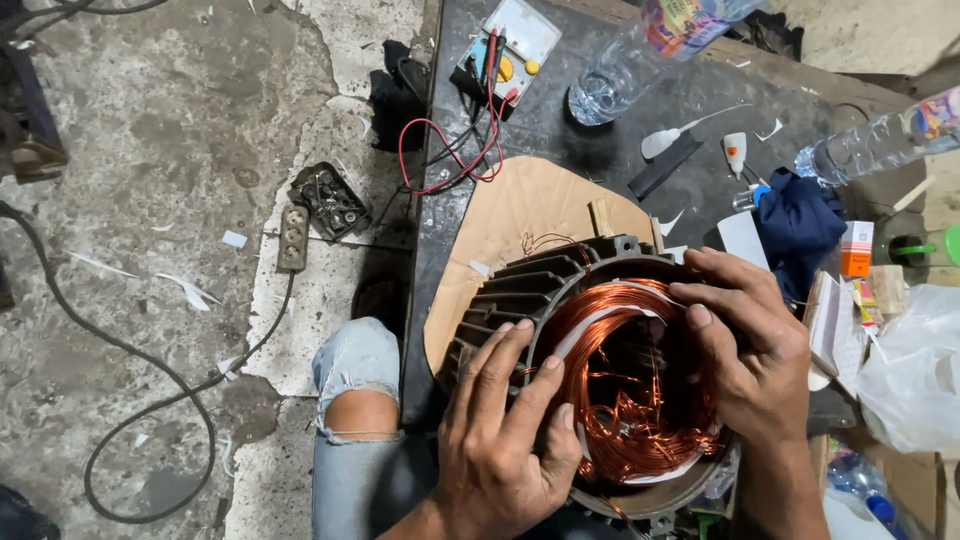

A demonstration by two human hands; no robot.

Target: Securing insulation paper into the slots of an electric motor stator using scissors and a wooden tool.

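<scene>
Multimeter, water bottles, blue cloth
</scene>
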